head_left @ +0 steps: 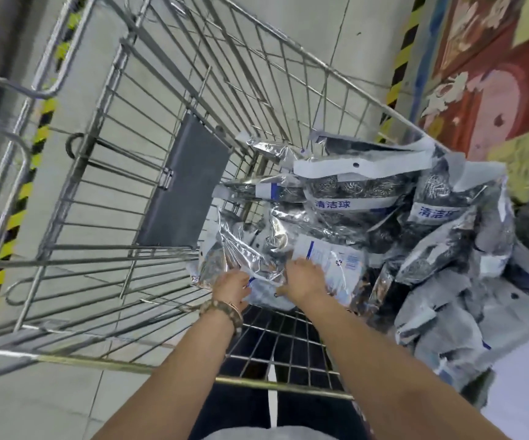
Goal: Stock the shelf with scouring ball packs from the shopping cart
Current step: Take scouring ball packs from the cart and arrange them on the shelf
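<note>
Head view looks down into the shopping cart (98,363), where a deep heap of scouring ball packs (368,211) lies beyond and to the right of the hands. No shelf shows, so nothing tells how many packs have been stocked; judging by the heap, most of the work looks to be ahead, and this moment is a pick-up from the cart.

Both arms reach over the near rim. The left hand (231,289), with a bead bracelet (222,309) at its wrist, curls its fingers around the near edge of a crumpled foil pack (241,252) just ahead of it. The right hand (304,277) lies on a white-labelled pack (336,265) just beside the foil one; motion blur hides its fingertips, so whether it grips or merely presses cannot be told. The two hands sit close together at the heap's near left corner.
</note>
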A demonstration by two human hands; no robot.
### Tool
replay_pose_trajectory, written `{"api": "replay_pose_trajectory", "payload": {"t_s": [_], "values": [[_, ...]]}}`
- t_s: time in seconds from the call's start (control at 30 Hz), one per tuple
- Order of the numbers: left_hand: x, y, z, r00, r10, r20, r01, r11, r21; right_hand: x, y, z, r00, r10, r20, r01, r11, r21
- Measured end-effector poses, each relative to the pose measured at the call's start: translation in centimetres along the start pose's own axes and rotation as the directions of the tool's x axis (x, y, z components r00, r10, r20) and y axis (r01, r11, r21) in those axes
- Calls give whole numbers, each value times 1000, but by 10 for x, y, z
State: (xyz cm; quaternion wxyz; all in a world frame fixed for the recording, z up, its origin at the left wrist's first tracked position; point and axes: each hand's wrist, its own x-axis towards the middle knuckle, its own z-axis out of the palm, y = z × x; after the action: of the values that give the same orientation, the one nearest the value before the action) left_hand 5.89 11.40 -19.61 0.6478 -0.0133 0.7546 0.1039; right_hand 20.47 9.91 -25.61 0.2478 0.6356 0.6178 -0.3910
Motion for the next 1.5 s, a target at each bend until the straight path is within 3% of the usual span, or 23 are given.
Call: {"api": "replay_pose_trajectory", "payload": {"t_s": [0.1, 0.27, 0.37, 0.5, 0.6, 0.7, 0.83, 0.93, 1.03, 1.1, 1.17, 1.23, 1.3, 1.37, 1.5], "values": [[-1, -2, -1, 1000, -8, 27, 9, 1000, -10, -8, 4, -3, 996, -67, 65, 59, 991, 120], [-21, 0, -2, 999, 34, 14, -33, 999, -24, -33, -1, -22, 990, -142, 13, 141, 988, 68], [-46, 0, -4, 992, 113, 53, -111, 993, -39, -60, -12, -43, 977, -178, -115, 183, 982, 35], [-84, -5, -5, 970, 189, 151, -161, 970, -181, -114, -26, -69, 937, -167, -308, 173, 985, -9], [-104, -8, 4, 930, 269, 252, -192, 937, -293, -152, -38, -77, 860, -138, -492, 128, 990, -54], [-109, 2, 10, 925, 314, 212, -198, 877, -437, -163, -48, -72, 796, -176, -579, 152, 984, -91], [-99, 18, 5, 925, 306, 225, -153, 842, -517, -157, -49, -63, 803, -206, -560, 155, 978, -138], [-92, 20, 6, 951, 278, 133, -174, 840, -514, -156, -53, -57, 827, -209, -522, 176, 978, -113], [-88, 24, 4, 966, 258, 10, -232, 885, -404, -158, -54, -54, 851, -254, -460, 247, 966, -76], [-81, 27, -2, 934, 348, -78, -355, 891, -281, -159, -49, -52, 858, -317, -404, 328, 944, -44], [-78, 31, -8, 882, 462, -96, -471, 875, -116, -156, -39, -55, 881, -347, -321, 405, 904, 135], [-77, 36, -14, 853, 512, -95, -514, 858, 6, -149, -26, -63, 918, -245, -311, 355, 857, 374], [-76, 39, -21, 847, 523, -92, -523, 852, 20, -127, -8, -67, 924, -61, -378, 244, 855, 458], [-75, 41, -26, 853, 515, -83, -518, 856, -10, -97, 9, -69, 944, 47, -328, 102, 901, 421], [-59, 35, -36, 899, 428, -95, -431, 902, -13, -33, 33, -65, 983, 115, -144, -85, 976, 200]]}}
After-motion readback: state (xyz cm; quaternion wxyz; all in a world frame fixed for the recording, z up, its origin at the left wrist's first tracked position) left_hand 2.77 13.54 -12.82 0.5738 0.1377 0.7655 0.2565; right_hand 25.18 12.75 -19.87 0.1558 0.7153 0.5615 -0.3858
